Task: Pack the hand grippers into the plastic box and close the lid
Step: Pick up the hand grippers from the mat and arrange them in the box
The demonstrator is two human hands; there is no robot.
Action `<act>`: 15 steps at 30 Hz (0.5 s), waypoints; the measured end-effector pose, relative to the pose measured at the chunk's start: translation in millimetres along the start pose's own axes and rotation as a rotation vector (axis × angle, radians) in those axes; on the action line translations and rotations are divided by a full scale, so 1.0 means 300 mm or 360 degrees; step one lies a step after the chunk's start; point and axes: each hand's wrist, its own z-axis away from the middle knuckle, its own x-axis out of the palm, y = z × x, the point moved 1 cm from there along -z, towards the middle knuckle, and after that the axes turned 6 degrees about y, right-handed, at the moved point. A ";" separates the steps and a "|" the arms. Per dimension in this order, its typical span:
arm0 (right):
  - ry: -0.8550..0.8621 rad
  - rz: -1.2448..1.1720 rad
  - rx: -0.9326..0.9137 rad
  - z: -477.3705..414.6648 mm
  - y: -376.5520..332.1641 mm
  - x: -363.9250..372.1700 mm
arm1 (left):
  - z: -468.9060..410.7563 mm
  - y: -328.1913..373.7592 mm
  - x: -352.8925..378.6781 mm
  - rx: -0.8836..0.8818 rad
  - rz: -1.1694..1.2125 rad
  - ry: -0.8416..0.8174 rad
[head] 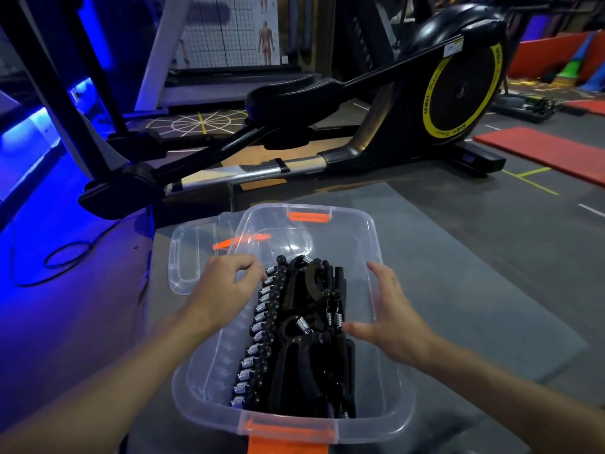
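A clear plastic box [376,244] with orange latches stands open on a grey mat. Several black hand grippers [294,322] with silver springs lie packed inside, in a row along the left side and a pile in the middle. The clear lid [186,257] lies flat on the floor, partly under the box's far left corner. My left hand [226,286] reaches over the box's left wall, fingertips curled on the top of the gripper row. My right hand [389,319] is spread over the box's right side, thumb touching the grippers, holding nothing.
A black elliptical trainer [360,109] with a yellow-ringed flywheel stands just beyond the box. A black cable [59,257] loops on the floor at left under blue light. Red mats [540,149] lie at the right.
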 end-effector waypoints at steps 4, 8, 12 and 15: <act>-0.0079 0.0067 0.0001 -0.045 0.024 -0.037 | 0.009 0.035 0.018 -0.0048 0.0045 0.0034; -0.0187 0.0115 -0.0028 -0.113 0.040 -0.101 | 0.035 0.093 0.051 -0.0079 0.0111 0.0105; -0.0243 0.0243 -0.0025 -0.159 0.038 -0.139 | 0.054 0.109 0.081 -0.0088 0.0057 0.0126; -0.0270 0.0339 -0.0036 -0.175 0.030 -0.138 | 0.042 0.093 0.084 -0.0049 -0.0081 0.0046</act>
